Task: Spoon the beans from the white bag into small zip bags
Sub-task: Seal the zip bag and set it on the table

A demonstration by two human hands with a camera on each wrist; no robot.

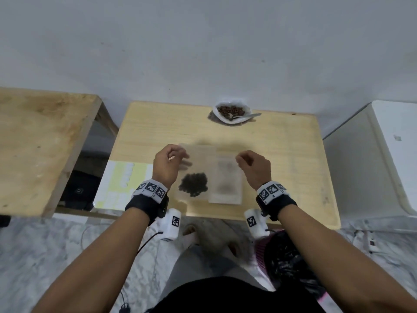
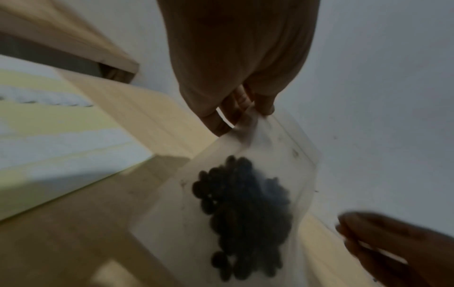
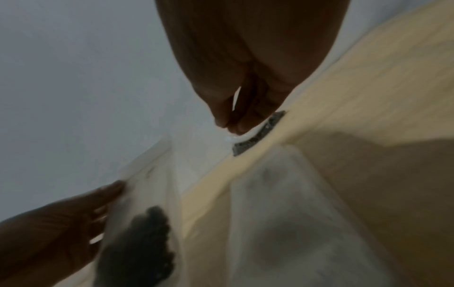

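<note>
Though blurred, translucent zip bag (image 1: 198, 159), dark beans (image 1: 193, 184)

A pale wooden table (image 1: 282, 141) stands against a grey-white wall (image 1: 203, 41), over seemingly marbled floor (image 1: 33, 256).

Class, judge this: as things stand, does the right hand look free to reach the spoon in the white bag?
Probably yes. The right hand appears empty, and bare table lies between it and the spoon, whose handle points right out of the white bag.
</note>
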